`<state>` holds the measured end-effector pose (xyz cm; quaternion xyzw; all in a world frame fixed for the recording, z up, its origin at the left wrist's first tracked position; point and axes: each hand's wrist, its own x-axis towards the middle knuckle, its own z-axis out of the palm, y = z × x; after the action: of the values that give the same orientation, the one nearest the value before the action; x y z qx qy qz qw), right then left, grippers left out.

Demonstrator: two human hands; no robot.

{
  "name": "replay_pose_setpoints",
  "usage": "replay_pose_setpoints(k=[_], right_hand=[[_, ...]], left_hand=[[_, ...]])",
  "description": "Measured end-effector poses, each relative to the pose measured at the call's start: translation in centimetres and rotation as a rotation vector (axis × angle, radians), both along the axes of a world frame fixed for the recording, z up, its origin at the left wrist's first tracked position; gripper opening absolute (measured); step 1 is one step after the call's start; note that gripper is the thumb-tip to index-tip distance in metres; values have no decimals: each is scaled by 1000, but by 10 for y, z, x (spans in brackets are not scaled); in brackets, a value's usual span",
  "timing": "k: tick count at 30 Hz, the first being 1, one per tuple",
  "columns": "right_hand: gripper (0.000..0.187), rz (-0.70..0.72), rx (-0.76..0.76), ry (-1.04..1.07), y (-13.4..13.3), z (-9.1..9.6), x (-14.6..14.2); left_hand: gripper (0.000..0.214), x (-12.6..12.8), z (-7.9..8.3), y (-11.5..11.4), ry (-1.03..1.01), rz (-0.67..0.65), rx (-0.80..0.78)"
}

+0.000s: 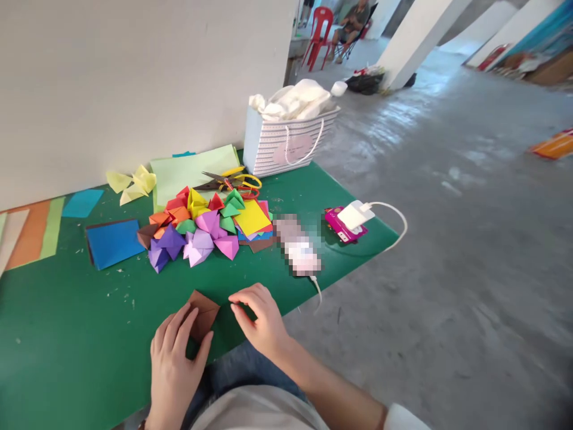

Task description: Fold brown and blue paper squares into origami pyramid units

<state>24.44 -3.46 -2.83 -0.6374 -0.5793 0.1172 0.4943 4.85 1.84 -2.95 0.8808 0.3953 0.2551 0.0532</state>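
Note:
A folded piece of brown paper with visible crease lines lies at the near edge of the green table. My left hand has its fingers on the left side of this paper and its thumb by the lower edge, gripping it lightly. Just right of the paper hovers my right hand, thumb and index fingertips close but apart, with nothing seen between them. Beyond both hands sits a cluster of folded paper pieces in purple, lilac, green, red, orange and yellow.
Blue paper lies left of the cluster, a yellow-topped paper stack right. Scissors rest behind. A blurred phone-like object has a cable. A white charger sits on a magenta box. A striped bag stands at the back.

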Motion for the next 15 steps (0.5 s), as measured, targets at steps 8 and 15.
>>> replay_pose_setpoints(k=[8,15], right_hand=[[17,-118,48,-124,-12,4,38],[29,-682,-45,-154,-34,-6,150]], left_hand=[[47,1,-1,-4,-63,38,22],[49,1,-3,-5,-67,43,6]])
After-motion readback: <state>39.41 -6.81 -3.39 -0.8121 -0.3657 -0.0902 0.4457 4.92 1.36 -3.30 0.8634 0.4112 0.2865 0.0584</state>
